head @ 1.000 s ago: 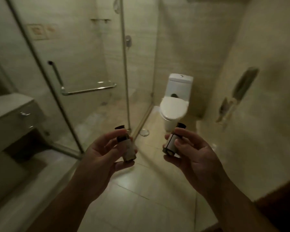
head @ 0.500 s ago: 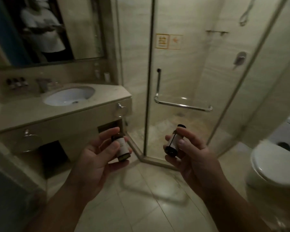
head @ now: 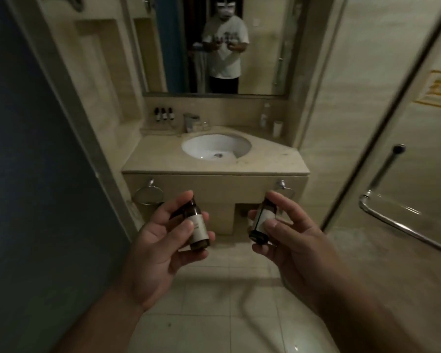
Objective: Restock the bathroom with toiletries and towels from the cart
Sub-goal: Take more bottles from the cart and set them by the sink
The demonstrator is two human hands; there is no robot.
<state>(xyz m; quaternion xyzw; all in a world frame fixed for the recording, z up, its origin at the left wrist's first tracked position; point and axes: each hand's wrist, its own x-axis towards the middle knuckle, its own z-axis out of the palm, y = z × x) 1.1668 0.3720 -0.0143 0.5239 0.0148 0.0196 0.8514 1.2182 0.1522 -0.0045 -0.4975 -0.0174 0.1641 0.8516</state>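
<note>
From the head view, the left hand (head: 161,253) is curled round the left bottle (head: 195,226), amber with a pale label, thumb across its front. Its long axis runs near upright, with the neck end up and leaning slightly left and the base down toward the camera. The right hand (head: 288,245) pinches the right bottle (head: 261,220) between thumb and fingers. Its long axis tilts the other way, upper end leaning right, with a dark round end facing down. Which end bears the cap I cannot tell. Both bottles are held in the air in front of the tabletop (head: 270,161), below its sink (head: 215,146). Three small bottles (head: 164,114) stand at its back left. Half a second ago the shower door (head: 423,174) filled the middle and the sink lay to the left. Now the tabletop is straight ahead and the grips are unchanged.
</note>
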